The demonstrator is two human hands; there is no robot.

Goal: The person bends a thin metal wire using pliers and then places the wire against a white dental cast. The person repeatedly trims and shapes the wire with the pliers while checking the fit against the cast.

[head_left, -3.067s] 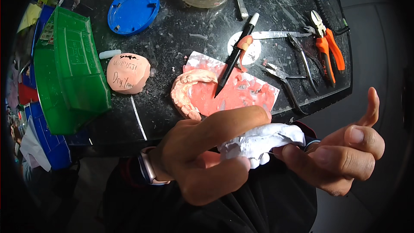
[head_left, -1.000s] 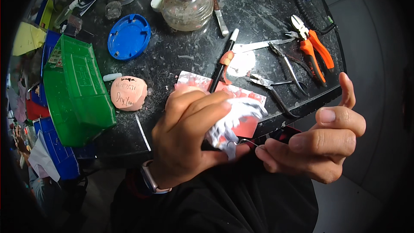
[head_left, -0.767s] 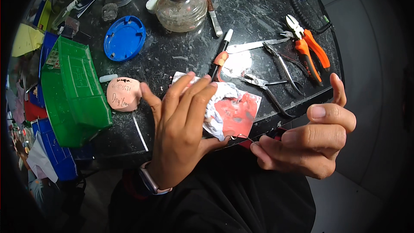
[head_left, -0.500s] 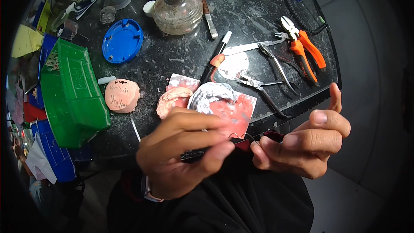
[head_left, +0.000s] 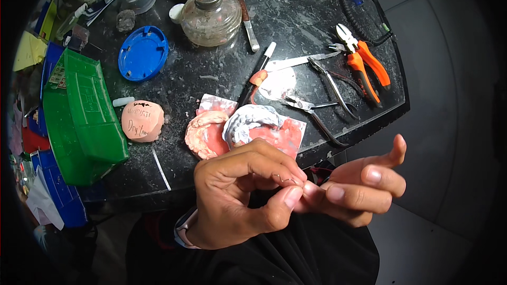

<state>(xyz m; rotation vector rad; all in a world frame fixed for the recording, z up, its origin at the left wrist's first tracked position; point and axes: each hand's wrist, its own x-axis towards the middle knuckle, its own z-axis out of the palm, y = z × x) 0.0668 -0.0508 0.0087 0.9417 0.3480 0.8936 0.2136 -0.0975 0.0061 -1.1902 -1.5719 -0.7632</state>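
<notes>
My left hand (head_left: 248,192) pinches a thin bent metal wire (head_left: 285,180) between thumb and fingers, its wavy end showing inside the curled fingers. Right against those fingertips, my right hand (head_left: 354,192) is closed at thumb and forefinger, with its little finger raised; the wire appears to run into this pinch, though the contact is hidden. Just beyond my hands lie a white-grey dental cast (head_left: 251,121) on a pink-smeared square base and a pinkish dental cast (head_left: 203,132) beside it. A round pink plaster block (head_left: 143,121) with handwriting sits farther left.
Orange-handled cutters (head_left: 364,68) and two slim pliers (head_left: 317,113) lie at the right. A glass burner jar (head_left: 211,21), a knife (head_left: 244,13) and a black marker (head_left: 257,74) lie farther back. Left stand a green bin (head_left: 84,121) and a blue lid (head_left: 143,53).
My left hand has moved right and its fingertips now meet my right hand's, closing on the wire. My right hand has shifted slightly left; the view has shifted a little too.
</notes>
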